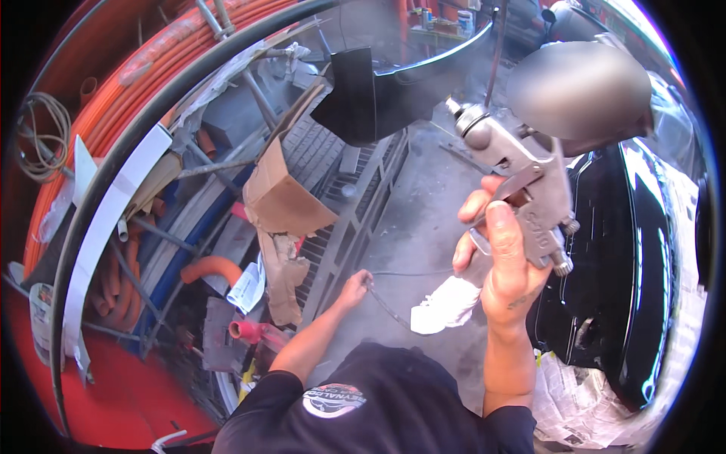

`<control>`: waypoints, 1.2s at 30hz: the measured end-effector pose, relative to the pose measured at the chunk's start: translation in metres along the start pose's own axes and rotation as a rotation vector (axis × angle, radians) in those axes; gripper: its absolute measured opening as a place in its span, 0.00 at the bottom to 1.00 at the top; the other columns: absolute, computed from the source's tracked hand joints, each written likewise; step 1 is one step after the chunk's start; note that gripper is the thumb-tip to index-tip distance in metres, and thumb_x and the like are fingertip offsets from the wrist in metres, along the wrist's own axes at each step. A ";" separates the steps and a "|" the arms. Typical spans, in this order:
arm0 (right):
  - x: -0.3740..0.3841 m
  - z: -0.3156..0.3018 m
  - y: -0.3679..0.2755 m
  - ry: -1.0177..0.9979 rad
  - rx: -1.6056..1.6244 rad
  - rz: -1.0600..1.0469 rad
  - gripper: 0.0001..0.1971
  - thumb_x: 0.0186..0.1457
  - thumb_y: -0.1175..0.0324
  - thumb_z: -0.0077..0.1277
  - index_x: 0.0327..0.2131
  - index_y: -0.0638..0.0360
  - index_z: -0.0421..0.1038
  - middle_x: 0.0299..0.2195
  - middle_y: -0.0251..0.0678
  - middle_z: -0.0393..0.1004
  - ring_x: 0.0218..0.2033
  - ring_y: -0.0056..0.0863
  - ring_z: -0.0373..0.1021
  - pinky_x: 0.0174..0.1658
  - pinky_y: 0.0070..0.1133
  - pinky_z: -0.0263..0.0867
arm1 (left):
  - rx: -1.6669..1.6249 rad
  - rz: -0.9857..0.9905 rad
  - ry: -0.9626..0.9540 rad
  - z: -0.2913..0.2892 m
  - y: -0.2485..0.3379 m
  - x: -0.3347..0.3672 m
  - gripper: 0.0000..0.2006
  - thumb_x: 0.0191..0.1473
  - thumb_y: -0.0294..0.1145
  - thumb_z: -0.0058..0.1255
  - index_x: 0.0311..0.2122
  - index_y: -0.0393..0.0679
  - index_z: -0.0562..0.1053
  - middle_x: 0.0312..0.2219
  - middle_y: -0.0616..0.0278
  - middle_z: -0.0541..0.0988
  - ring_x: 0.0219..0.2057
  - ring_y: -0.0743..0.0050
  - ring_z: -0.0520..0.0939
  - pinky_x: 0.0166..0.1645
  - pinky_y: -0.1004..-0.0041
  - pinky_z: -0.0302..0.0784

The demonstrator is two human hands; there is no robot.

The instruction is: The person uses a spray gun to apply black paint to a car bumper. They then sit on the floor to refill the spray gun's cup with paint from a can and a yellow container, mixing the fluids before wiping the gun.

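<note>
A silver spray gun (529, 181) is raised in my right hand (507, 250), its nozzle pointing up and to the left. My fingers wrap its handle and lie over the trigger. A large rounded shape (578, 91) beside the gun's top is too blurred to make out. Lower and further left, my left hand (357, 289) is closed on a thin dark hose (389, 306). The hose runs rightward behind a crumpled white wad (446, 304), whose material I cannot tell. Near the gun on the right lies a glossy black car panel (597, 250).
A curved black panel (401, 91) hangs ahead. On the left are a rack with orange pipes (121, 280), torn cardboard (283, 197) and a metal grating (363, 204). Newspaper (590, 397) edges the right-hand panel. Haze hangs over the grey floor (408, 234).
</note>
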State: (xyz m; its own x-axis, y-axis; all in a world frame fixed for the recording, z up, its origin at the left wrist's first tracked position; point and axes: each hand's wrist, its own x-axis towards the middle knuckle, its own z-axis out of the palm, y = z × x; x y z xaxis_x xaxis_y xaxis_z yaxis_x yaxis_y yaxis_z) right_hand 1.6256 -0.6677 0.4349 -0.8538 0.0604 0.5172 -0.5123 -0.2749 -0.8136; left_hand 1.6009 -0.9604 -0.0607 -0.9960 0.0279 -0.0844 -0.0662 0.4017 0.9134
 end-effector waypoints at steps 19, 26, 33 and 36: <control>-0.104 0.017 0.156 -0.115 -0.761 0.312 0.14 0.61 0.62 0.63 0.38 0.68 0.79 0.19 0.46 0.74 0.23 0.38 0.78 0.29 0.36 0.68 | 0.352 0.119 -0.192 -0.012 -0.010 -0.069 0.14 0.49 0.18 0.53 0.42 0.42 0.76 0.35 0.49 0.84 0.41 0.46 0.86 0.45 0.55 0.80; -0.089 0.068 0.032 -0.102 -1.015 -0.155 0.12 0.59 0.66 0.65 0.42 0.65 0.81 0.28 0.52 0.80 0.27 0.48 0.79 0.32 0.34 0.72 | 0.080 0.218 -0.278 -0.006 0.025 -0.079 0.07 0.53 0.23 0.55 0.39 0.39 0.74 0.31 0.51 0.83 0.37 0.58 0.87 0.43 0.59 0.80; -0.060 0.134 -0.062 0.105 -1.083 -0.513 0.13 0.59 0.72 0.66 0.45 0.70 0.78 0.26 0.44 0.78 0.23 0.31 0.76 0.29 0.26 0.68 | -0.110 0.361 -0.306 -0.001 0.053 -0.047 0.07 0.52 0.23 0.56 0.37 0.39 0.73 0.26 0.56 0.81 0.31 0.66 0.84 0.40 0.64 0.79; -0.066 0.149 -0.051 0.125 -1.088 -0.536 0.13 0.59 0.72 0.65 0.45 0.68 0.78 0.26 0.44 0.78 0.23 0.34 0.75 0.29 0.27 0.69 | -0.114 0.343 -0.288 -0.008 0.038 -0.040 0.08 0.50 0.22 0.58 0.37 0.39 0.73 0.25 0.57 0.81 0.30 0.66 0.83 0.39 0.64 0.79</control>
State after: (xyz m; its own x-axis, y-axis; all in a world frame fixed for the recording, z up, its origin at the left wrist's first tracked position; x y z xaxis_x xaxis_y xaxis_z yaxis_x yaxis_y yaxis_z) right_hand 1.7218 -0.8005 0.4815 -0.4824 0.0274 0.8755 -0.5619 0.7571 -0.3333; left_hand 1.6381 -0.9531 -0.0195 -0.9054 0.4016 0.1380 0.2425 0.2223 0.9443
